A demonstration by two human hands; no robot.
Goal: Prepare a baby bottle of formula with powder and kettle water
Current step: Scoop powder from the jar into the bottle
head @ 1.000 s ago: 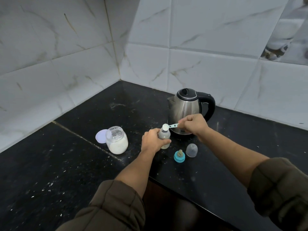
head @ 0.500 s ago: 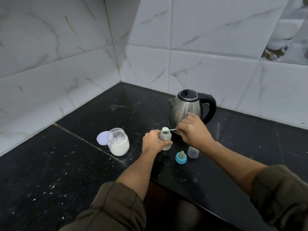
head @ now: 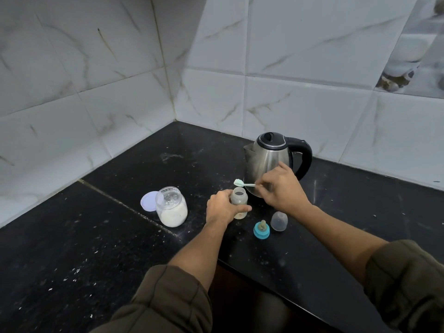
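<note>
A small clear baby bottle [head: 239, 200] stands upright and uncapped on the black counter [head: 96, 236]; my left hand [head: 222, 209] grips its side. My right hand [head: 282, 188] pinches the handle of a pale green scoop [head: 240, 182], whose bowl hovers just above and behind the bottle's mouth. An open jar of white powder [head: 171, 210] sits to the left, its lilac lid [head: 149, 201] lying behind it. A steel kettle [head: 269, 159] with a black handle stands right behind my hands. The blue teat ring [head: 261, 230] and clear cap [head: 279, 221] lie to the bottle's right.
Marble-tiled walls [head: 96, 92] meet in a corner behind the counter. White powder specks dot the counter near the front left. The counter's front edge [head: 276, 284] runs diagonally under my right forearm, with a dark gap below it.
The scoop tipped over the bottle's mouth, then lifted slightly; its bowl now sits clear above the rim. My left hand kept hold of the bottle throughout.
</note>
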